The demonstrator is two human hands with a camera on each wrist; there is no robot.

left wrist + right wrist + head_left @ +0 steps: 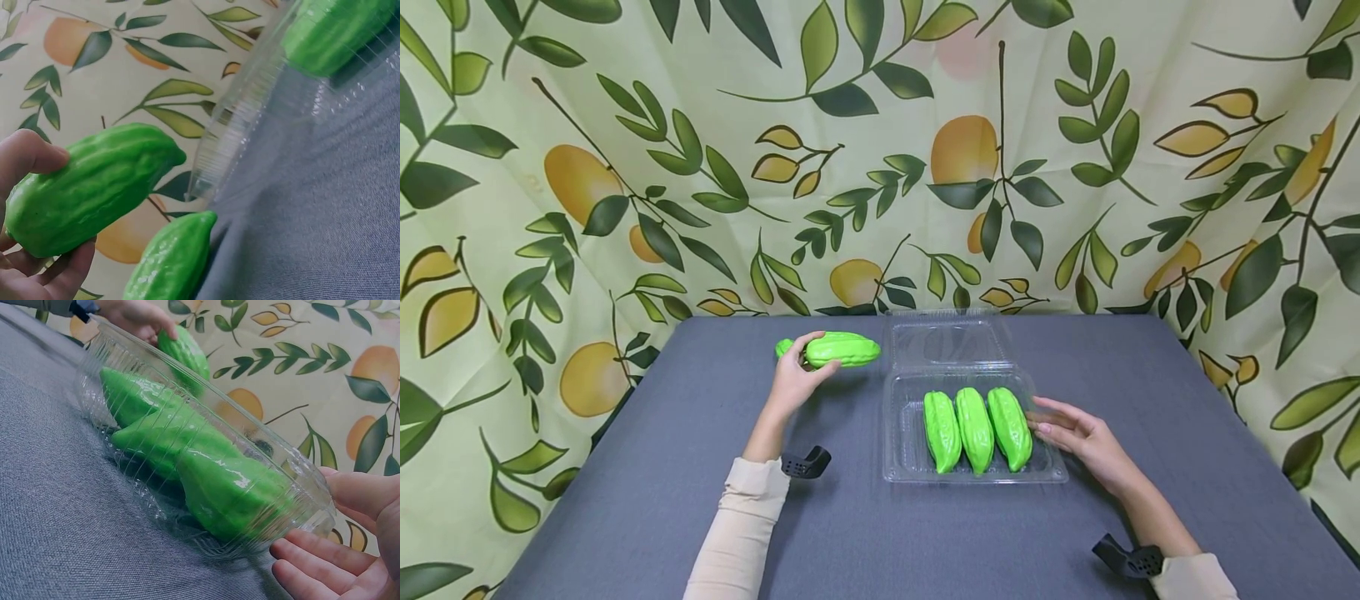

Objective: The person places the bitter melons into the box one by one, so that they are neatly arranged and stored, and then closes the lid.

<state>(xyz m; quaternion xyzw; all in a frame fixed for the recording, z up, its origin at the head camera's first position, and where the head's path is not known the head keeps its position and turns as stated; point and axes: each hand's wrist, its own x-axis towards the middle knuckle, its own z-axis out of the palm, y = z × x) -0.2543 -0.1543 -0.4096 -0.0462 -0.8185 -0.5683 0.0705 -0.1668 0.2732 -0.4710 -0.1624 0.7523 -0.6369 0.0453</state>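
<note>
My left hand (795, 385) grips a bright green, ridged bitter melon (847, 349) above the table, left of the clear plastic container (903, 437). Thumb and fingers wrap its rear end in the left wrist view. Beyond that hand lies a second bitter melon (783, 347), partly hidden in the head view. Three more bitter melons (976, 429) sit side by side inside the container, toward its right. My right hand (1088, 446) is at the container's right wall, its fingers fairly straight and fingertips right at the plastic.
The container's hinged lid (951, 342) lies open toward the back. A grey cloth (842, 533) covers the table. Behind it hangs a curtain (880, 192) printed with leaves and fruit. Each wrist carries a black mount (806, 462).
</note>
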